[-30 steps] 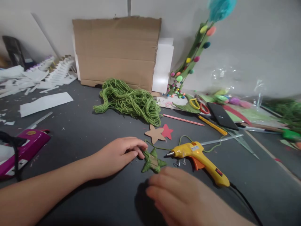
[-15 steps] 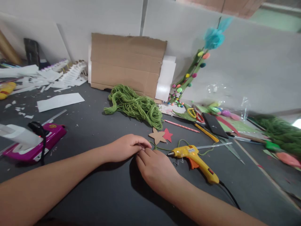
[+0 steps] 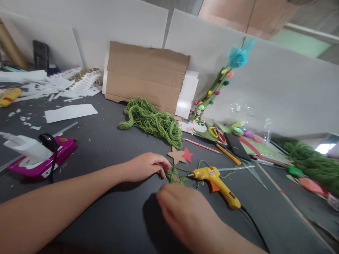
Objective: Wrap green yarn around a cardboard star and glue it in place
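Note:
A star partly wrapped in green yarn [image 3: 175, 177] lies on the dark table, brown showing at its middle. My left hand [image 3: 148, 167] is at its left point, fingers bent down and closed on that edge. Nearer to me, just below the star, is my right hand [image 3: 186, 213], smeared by motion. Its fingertips are hidden, so I cannot tell what they hold. Right of the star, a yellow glue gun [image 3: 215, 181] lies with its nozzle close to it. Behind are a plain brown star [image 3: 176, 155] and a red star [image 3: 188, 154].
A green yarn skein [image 3: 153, 120] lies before a cardboard sheet [image 3: 147, 76]. To the left are a magenta power strip [image 3: 65, 150] and a white paper strip [image 3: 71, 113]. Scissors [image 3: 217, 134], a pink striped pencil [image 3: 202, 145] and a yellow cutter [image 3: 229, 154] lie to the right.
My right hand has drawn back toward me, away from my left hand, and the yarn-wrapped star now shows between them. My left hand stays nearly in place. The view has shifted slightly.

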`<state>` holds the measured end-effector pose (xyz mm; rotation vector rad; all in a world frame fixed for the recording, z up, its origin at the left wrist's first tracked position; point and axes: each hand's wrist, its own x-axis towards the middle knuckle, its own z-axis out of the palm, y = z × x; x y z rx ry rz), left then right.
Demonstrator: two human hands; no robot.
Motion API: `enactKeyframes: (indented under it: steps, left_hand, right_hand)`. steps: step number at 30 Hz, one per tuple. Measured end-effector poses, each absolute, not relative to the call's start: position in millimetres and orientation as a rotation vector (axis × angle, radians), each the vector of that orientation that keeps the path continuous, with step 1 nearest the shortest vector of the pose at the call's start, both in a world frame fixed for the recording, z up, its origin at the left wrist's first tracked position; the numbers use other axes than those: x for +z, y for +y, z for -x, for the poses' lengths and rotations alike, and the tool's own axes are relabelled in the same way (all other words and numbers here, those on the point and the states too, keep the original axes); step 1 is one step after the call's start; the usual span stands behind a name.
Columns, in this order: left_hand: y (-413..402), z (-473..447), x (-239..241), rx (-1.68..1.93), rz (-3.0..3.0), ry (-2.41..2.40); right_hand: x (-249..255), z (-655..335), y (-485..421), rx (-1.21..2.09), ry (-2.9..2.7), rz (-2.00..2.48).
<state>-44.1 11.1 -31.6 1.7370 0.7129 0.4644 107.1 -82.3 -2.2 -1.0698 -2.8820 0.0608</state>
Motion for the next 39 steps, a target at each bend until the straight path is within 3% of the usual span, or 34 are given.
enactKeyframes:
  steps: [4, 12, 19, 26, 34, 39]
  left_hand:
    - [12.1, 44.5, -32.3, 0.463, -1.728, 0.708]
    - [10.9, 44.4, -29.3, 0.451, -1.724, 0.736]
    - [12.3, 43.5, -27.2, 0.438, -1.77, 0.764]
    - [12.3, 43.6, -24.6, 0.433, -1.843, 0.778]
    - [2.3, 40.2, -27.1, 0.442, -1.906, 0.844]
    - [-1.4, 38.3, -22.6, 0.445, -1.997, 0.878]
  right_hand:
    - [-9.9, -119.4, -74.6, 0.144, -2.729, 1.336]
    - [1.0, -119.0, -78.3, 0.835, -2.239, 1.476]
    - [-9.7, -121.2, -60.4, 0.322, -2.68, 1.385]
    - [5.2, -117.7, -61.7, 0.751, -2.336, 1.213]
    - [5.7, -163.2, -30.4, 0.115, -2.542, 1.44]
    - [-2.2, -161.2, -41.2, 0.187, -2.654, 1.565]
